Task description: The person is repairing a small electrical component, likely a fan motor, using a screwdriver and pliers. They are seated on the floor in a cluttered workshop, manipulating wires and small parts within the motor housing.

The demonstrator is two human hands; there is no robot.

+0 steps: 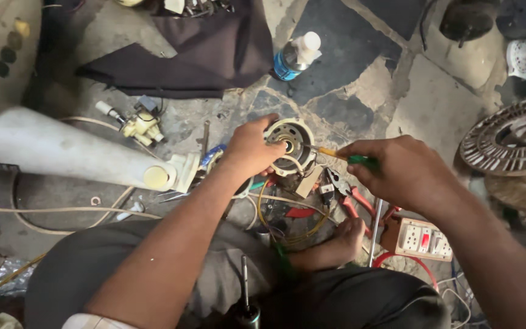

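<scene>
We sat on the stone floor (360, 73), and the small round motor (288, 146) stood in the middle of the frame, just above our knees. Our left hand (252, 146) was wrapped around its left side, with the fingers curled over the rim to keep it from turning. Our right hand (400, 173) was closed tight around the green handle of a screwdriver (343, 156), and the thin tip pointed at the hole in the middle of the motor.

The motor looked like metal, so we thought it was heavy and hard, and it would not bend. The round side seemed the best place to grip it. The yellow wires (287, 228) hanging under it looked thin and soft, so we thought pulling there could snap them.

Red pliers (351, 201) lay just right of the motor. A socket box (421, 239) sat at the lower right. A white pipe (62, 149) lay at the left, a water bottle (294, 56) lay at the top, and a dark cloth (202, 49) was spread at the upper left.
</scene>
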